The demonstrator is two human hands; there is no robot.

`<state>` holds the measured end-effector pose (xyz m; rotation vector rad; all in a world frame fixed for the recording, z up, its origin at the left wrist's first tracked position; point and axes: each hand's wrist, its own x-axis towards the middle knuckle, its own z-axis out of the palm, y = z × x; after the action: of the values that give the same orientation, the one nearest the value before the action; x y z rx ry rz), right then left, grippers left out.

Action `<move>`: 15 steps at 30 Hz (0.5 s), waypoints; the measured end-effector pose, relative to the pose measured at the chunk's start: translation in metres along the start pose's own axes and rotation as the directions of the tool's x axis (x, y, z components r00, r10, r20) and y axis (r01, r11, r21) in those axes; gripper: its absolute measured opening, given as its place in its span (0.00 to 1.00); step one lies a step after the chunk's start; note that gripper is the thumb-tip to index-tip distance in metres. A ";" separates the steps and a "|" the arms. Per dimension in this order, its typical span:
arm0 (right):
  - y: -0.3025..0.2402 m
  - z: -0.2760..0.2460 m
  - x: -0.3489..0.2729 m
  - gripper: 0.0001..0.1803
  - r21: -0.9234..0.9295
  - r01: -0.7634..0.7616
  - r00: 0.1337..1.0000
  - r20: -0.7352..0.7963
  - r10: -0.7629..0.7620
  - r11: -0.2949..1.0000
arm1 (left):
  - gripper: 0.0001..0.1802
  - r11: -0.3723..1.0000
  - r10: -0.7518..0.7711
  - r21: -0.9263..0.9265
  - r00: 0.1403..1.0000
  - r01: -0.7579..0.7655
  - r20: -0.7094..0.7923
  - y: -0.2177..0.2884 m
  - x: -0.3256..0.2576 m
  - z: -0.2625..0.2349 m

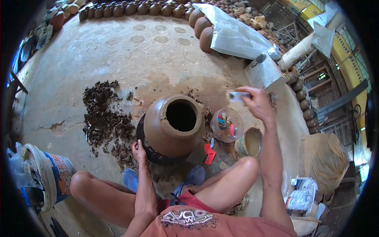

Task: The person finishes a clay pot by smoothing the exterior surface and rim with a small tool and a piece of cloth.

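A large brown clay pot (162,122) with a wide dark mouth stands between my legs, on a black round base (158,158). My left hand (140,152) is at the left edge of that base, its fingers curled against the rim. Raised to the right of the pot, my right hand (256,103) pinches a small whitish-blue piece (238,96), blurred by motion, so its kind is unclear. Below that hand are a clear tub (218,136) of small coloured tools and a container of cloudy liquid (252,142). Two red flat pieces (209,154) lie nearer me.
Dark clay scraps (104,114) lie heaped left of the pot. A white bucket (63,173) stands at the near left. Small pots (130,9) line the far edge, and larger ones sit under a plastic sheet (237,37). A cloth-covered bundle (325,160) is at the right.
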<state>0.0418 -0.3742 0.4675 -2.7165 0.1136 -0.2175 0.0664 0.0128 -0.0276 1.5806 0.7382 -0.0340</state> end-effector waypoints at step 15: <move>-0.014 0.118 -0.011 0.17 0.568 -0.095 0.987 -0.056 0.154 0.818 | 0.37 0.984 -0.002 0.179 0.996 -0.015 0.093 0.016 0.004 -0.019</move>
<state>0.0514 -0.3138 0.3652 -2.0948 0.2183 -0.2946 0.0698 0.0328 -0.0119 1.7411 0.6722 -0.1727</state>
